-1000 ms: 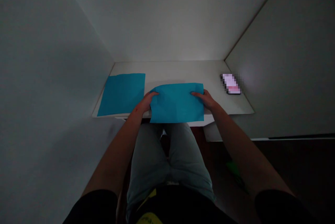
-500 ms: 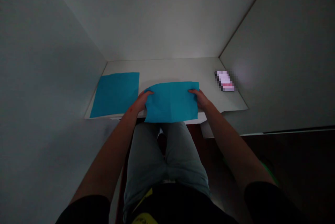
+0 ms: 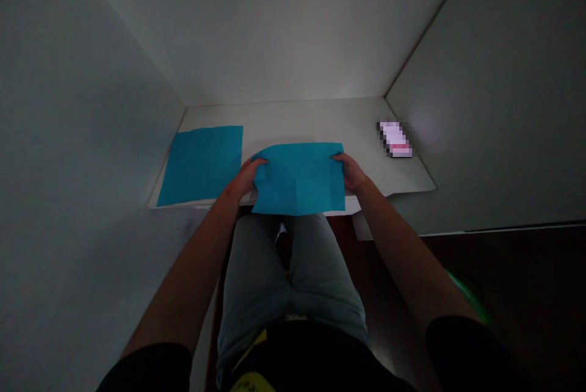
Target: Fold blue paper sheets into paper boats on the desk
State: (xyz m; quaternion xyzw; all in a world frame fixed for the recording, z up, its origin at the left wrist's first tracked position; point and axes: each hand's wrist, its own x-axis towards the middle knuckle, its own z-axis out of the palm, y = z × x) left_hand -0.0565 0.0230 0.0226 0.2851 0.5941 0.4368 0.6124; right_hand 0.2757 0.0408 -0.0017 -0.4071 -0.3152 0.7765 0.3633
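Observation:
A blue cloth-like sheet (image 3: pixel 300 178) is stretched between my two hands above the front edge of the white desk (image 3: pixel 361 129). My left hand (image 3: pixel 249 173) pinches its left side, thumb on top and the other fingers hidden behind. On the opposite side, my right hand (image 3: pixel 348 169) grips the edge near the upper right corner. Faint creases run down the sheet, and its lower edge hangs over my lap. A second blue sheet (image 3: pixel 204 163) lies flat on the desk, just left of my left hand.
At the desk's right end lies a phone (image 3: pixel 396 139) with a lit, blurred screen, close to the right wall (image 3: pixel 485 123). Walls also stand at the back and left. A green object (image 3: pixel 469 297) shows on the dark floor beyond my right arm.
The right edge of the held sheet has shifted slightly left, and my right fingers now sit nearer its edge. Creases on the sheet show more clearly. My left hand has hardly moved.

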